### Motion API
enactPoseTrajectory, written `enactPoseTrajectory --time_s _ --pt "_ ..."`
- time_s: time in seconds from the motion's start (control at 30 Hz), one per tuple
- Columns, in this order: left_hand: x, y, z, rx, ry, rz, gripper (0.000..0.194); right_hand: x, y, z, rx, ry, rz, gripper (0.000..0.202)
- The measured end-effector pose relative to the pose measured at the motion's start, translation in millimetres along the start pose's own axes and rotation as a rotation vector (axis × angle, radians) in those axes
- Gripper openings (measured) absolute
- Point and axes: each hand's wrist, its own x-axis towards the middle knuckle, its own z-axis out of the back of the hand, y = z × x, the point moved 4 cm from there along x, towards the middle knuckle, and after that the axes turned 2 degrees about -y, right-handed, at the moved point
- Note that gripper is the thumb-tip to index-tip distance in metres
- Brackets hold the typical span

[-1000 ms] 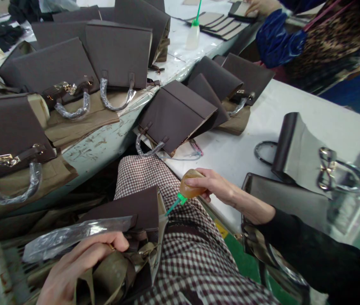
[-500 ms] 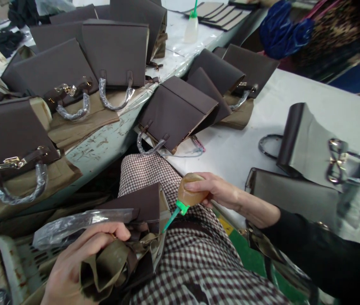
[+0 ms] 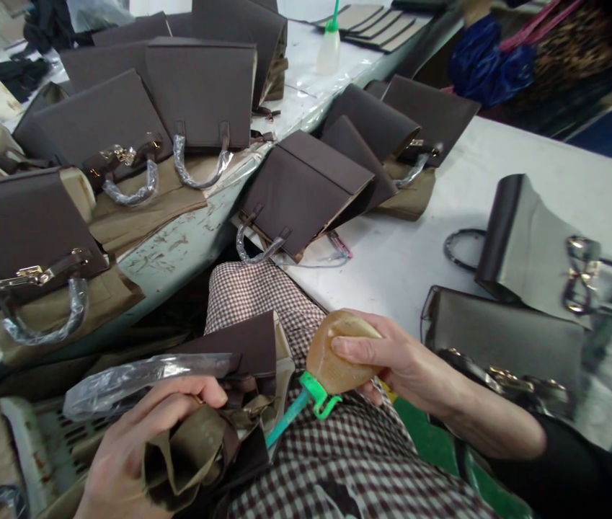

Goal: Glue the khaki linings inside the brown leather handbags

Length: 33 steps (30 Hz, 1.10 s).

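On my lap lies a dark brown handbag [image 3: 251, 339], partly made up, its edge turned toward me. My left hand [image 3: 143, 440] is closed around its bunched olive lining [image 3: 189, 450]. My right hand [image 3: 392, 360] grips a glue bottle [image 3: 338, 349] with amber contents, tilted downward. The bottle's green nozzle [image 3: 287, 420] points at the bag's open edge; whether the tip touches is hard to make out. A plastic-wrapped handle [image 3: 143, 386] lies across the bag above my left hand.
Several brown handbags with wrapped handles stand on the left bench [image 3: 176, 238] and the white table [image 3: 381, 281]. A second glue bottle [image 3: 328, 54] stands at the back. A crate [image 3: 62, 440] sits at lower left. Part of another person [image 3: 570, 65] shows at upper right.
My right hand has brought the glue bottle nearer to me, and its nozzle tip has moved lower along the bag's edge. My left hand keeps its hold on the lining.
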Motion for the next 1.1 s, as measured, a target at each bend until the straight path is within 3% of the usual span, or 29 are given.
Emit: enactPoseTrajectory --time_s 0.23,0.43,0.67,0.9,1.1 --pt "-11.8 10.4 -3.3 -0.073 0.028 0.019 0.022 12.2 -3.5 34.1 -0.198 -0.159 0.009 0.038" --pt "-12.2 7.5 -4.4 -0.144 -0.039 0.178 0.017 28.0 -5.5 53.9 -0.405 -0.222 0.018 0.040" --pt "-11.0 8.6 -2.9 -0.132 0.000 0.231 0.011 30.3 -0.4 48.4 -0.420 -0.226 0.026 0.042" --pt "-6.9 6.2 -1.5 -0.125 -0.015 0.235 0.009 12.6 0.2 23.2 -0.124 -0.042 0.011 0.036" --pt "-19.2 15.6 -7.8 -0.141 0.011 0.182 0.019 25.8 -6.2 46.8 -0.299 -0.198 0.004 0.040"
